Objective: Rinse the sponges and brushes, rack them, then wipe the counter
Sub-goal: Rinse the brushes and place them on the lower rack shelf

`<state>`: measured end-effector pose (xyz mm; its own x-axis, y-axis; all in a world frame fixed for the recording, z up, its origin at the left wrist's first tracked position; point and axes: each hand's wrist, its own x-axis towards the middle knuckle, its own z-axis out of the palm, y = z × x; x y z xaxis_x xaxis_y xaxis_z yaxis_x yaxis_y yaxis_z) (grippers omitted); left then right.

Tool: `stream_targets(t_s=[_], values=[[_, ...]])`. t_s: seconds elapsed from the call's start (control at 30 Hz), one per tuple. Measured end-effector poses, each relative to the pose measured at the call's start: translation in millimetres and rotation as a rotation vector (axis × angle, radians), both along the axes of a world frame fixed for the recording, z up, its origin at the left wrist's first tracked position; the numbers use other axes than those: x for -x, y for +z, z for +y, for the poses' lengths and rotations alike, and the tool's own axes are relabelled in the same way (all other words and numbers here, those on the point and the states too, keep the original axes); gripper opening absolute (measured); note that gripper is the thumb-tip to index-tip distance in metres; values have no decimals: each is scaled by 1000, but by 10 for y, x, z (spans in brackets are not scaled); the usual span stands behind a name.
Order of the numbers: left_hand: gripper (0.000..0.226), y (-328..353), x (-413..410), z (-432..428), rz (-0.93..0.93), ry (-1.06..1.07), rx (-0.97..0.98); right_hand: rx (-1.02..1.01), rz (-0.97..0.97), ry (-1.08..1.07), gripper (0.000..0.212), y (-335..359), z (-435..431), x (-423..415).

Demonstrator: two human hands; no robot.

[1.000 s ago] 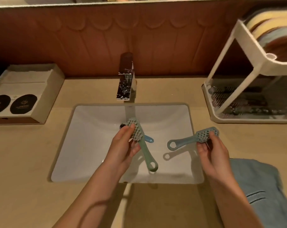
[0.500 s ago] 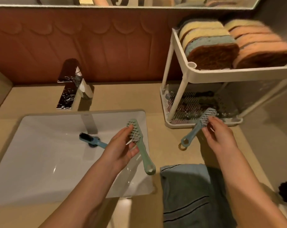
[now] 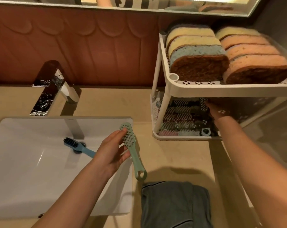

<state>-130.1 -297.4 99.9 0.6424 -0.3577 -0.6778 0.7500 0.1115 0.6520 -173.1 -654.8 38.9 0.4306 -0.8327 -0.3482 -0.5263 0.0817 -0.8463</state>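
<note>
My left hand grips a green brush by its bristled head, over the right edge of the white sink, handle pointing down toward me. My right hand reaches into the lower tier of the white rack and holds a brush by its head among several brushes lying there. The handle's ring end shows at the tier's front. Several sponges stand on edge on the top tier. A blue brush lies over the sink drain.
A chrome faucet stands behind the sink. A folded grey-blue towel lies on the beige counter in front of the rack. A mirror edge runs along the top above the brown wall panel.
My right hand has carried its brush from above the counter into the rack's lower tier. My left hand keeps the green brush where it was. The view has moved closer to the rack.
</note>
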Motion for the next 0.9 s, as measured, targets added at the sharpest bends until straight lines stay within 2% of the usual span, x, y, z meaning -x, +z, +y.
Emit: stream_targets(t_s=[0.03,0.13,0.2,0.33,0.43,0.63,0.73,0.8,0.9], values=[[12,0,-3,-2,-5,4,0,31,27,27,73,-65,-72,-50],[12,-23,-3,1,-4,21,-9,40,75,81,49,-87,-26,-132],[11,-36,19,4,11,32,-5,76,127,115,42,-81,48,-139],[10,-67,51,-6,25,46,-1,233,238,244,38,-36,164,-144],[10,-76,62,-13,20,50,2,297,261,250,35,-30,208,-127],[9,-79,141,-40,8,17,7,232,315,169,45,53,319,-7],[10,-79,188,-55,3,-17,19,186,221,95,38,124,488,155],[5,-62,233,-59,-8,-61,24,200,48,83,26,257,755,304],[7,-45,278,-131,-47,-128,17,149,-110,283,19,492,1208,500]])
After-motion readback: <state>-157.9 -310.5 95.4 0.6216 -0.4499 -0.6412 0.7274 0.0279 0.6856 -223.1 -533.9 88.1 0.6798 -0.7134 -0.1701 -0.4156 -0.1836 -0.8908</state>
